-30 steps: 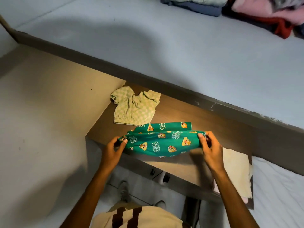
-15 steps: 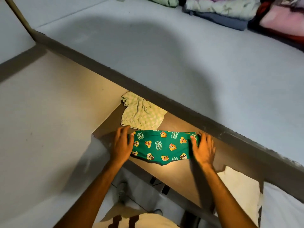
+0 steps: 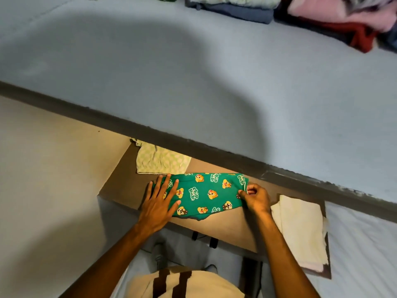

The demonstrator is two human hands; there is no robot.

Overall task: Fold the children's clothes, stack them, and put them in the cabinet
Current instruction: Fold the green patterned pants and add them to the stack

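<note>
A green children's garment [image 3: 206, 194] printed with cartoon chipmunk faces lies folded across a brown shelf [image 3: 232, 226]. My left hand [image 3: 159, 203] rests flat on its left end, fingers straight and spread. My right hand [image 3: 255, 196] pinches the garment's right edge between curled fingers and thumb. Behind it, a pale green checked garment [image 3: 161, 162] lies partly under the shelf above. A folded cream cloth [image 3: 300, 229] sits on the shelf to the right.
A wide grey upper shelf [image 3: 214, 93] overhangs the brown one; folded blue, pink and red clothes [image 3: 322, 16] are piled at its far right. A grey wall panel [image 3: 49, 190] bounds the left. My feet and the floor show below.
The green garment went from held up in both hands to lying flat on the shelf. My left hand now presses it flat, and my right hand has curled to pinch its right edge.
</note>
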